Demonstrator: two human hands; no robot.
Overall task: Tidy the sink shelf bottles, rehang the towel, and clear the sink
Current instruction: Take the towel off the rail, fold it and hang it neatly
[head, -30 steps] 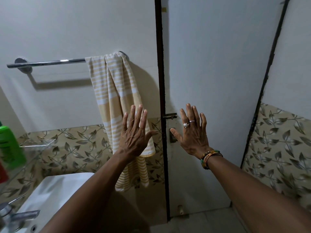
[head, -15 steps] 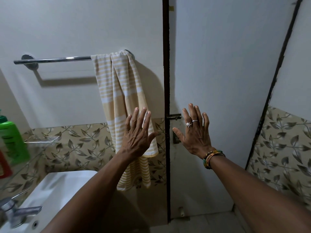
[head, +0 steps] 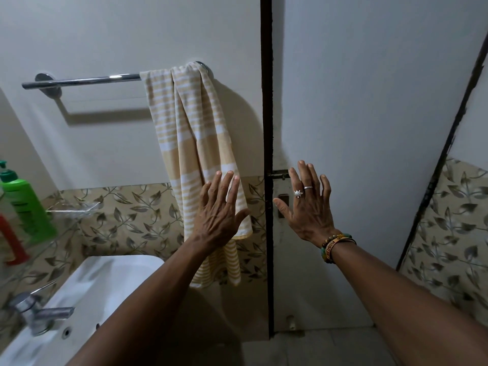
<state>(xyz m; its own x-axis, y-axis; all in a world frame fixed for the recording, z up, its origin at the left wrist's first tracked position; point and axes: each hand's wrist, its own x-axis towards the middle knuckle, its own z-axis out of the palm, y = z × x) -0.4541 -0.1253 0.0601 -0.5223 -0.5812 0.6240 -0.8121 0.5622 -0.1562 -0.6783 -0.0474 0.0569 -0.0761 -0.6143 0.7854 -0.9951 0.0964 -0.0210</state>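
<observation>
Door [head: 369, 128] fills the right, white sink [head: 111, 281] sits low left, and the striped towel [head: 190, 143] hangs bunched at the right end of the towel bar [head: 81, 81] by the door frame, probably waiting to be spread out, with a green bottle [head: 26, 204] at far left above the sink. The left hand [head: 219, 215] is up in front of the towel's lower half, grip wide open, fingers straight, holding nothing, cloth contact unclear. The right hand [head: 309, 207] is by the door latch [head: 277, 175], grip open too, fingers spread, empty.
</observation>
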